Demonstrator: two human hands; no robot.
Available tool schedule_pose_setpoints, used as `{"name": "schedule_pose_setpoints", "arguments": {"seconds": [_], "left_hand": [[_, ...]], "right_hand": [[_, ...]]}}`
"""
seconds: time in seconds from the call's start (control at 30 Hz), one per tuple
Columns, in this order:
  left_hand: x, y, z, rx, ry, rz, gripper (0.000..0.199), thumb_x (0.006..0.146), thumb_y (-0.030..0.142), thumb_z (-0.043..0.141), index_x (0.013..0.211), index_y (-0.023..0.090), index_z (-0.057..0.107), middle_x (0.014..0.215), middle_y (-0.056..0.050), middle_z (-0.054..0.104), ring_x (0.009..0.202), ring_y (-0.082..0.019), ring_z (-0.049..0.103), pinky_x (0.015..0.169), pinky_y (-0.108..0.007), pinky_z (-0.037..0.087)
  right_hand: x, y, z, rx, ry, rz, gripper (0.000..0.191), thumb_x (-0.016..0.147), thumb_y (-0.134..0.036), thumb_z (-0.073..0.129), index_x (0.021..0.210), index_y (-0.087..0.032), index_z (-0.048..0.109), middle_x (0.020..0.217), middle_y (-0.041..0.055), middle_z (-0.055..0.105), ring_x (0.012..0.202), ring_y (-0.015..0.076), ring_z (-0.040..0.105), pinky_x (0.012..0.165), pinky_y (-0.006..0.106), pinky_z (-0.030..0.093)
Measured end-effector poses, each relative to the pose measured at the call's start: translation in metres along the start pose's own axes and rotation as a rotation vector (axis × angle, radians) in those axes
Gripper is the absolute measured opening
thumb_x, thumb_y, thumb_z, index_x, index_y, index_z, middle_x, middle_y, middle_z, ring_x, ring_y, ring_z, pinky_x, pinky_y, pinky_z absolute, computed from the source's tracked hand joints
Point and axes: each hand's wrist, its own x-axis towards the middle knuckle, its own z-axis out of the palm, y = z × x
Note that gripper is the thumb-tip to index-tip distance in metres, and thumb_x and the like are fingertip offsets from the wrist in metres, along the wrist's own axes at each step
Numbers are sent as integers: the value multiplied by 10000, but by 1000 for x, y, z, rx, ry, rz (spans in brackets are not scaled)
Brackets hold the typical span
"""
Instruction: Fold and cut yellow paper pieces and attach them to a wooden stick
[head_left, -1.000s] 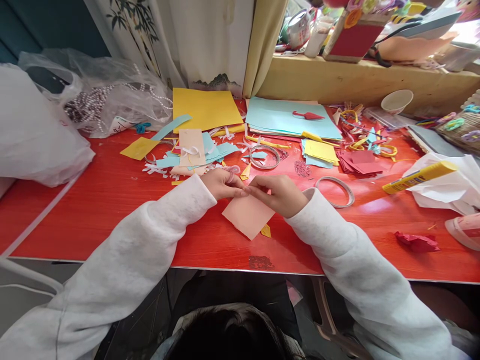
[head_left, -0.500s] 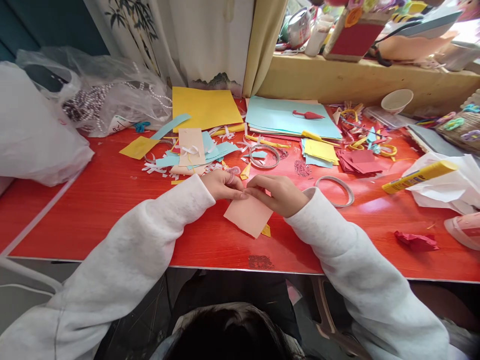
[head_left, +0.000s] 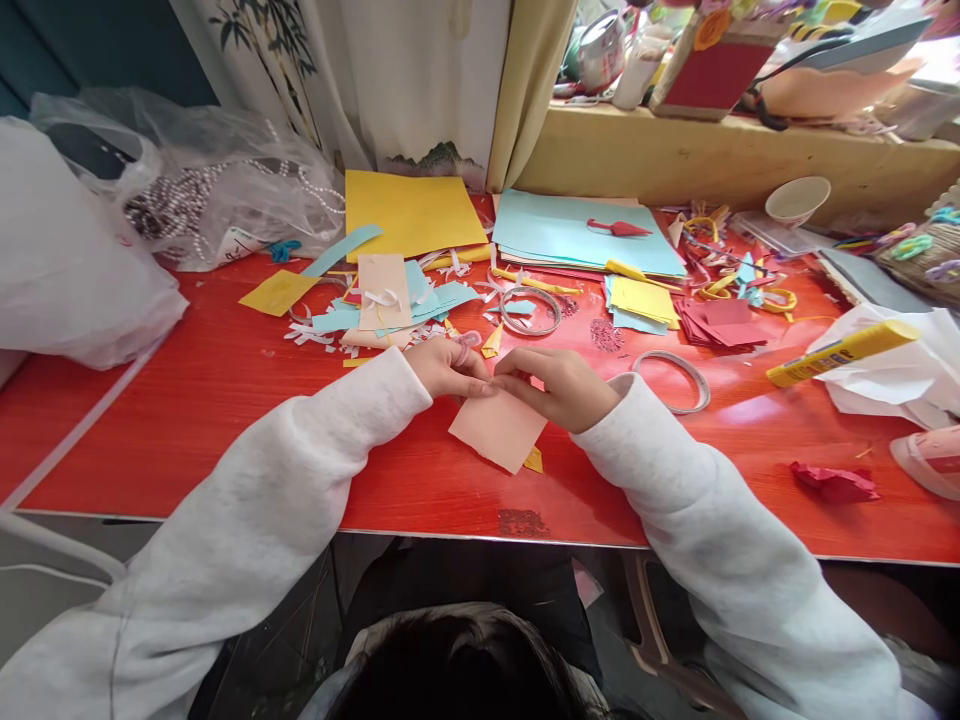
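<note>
head view | peach paper is extending nearward over red table, likely handling light, flexible, easily creased; edges are suiting grips | left hand and right hand are pinching its far corner, fingertips together | blue scraps are lying beyond

Pink paper — lower corner farther right
</note>
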Motion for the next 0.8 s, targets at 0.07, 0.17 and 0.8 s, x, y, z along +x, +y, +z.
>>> {"name": "schedule_pose_setpoints", "arguments": {"seconds": [0.07,0.17,0.8], "left_hand": [[0,0,0,3,3,-6,110,653,223,676,605,145,615,531,29,571,532,-71,541,553,-209,468],[1,0,-1,6,14,-20,127,634,218,691,601,141,597,546,33,573,546,-66,539,565,-208,451],[0,2,-4,122,38,-60,211,617,321,716,675,128,655,609,23,614,692,-99,563,903,-329,415]], "right_hand": [[0,0,0,5,-1,-9,158,869,-275,429,763,-183,502,714,52,590,613,128,506,572,261,397],[0,-1,0,20,-6,-23,133,868,-253,445,790,-171,515,712,46,594,614,121,513,571,249,404],[1,0,-2,31,-15,81,183,858,-271,456,754,-151,547,691,52,615,589,112,501,555,240,386]]}}
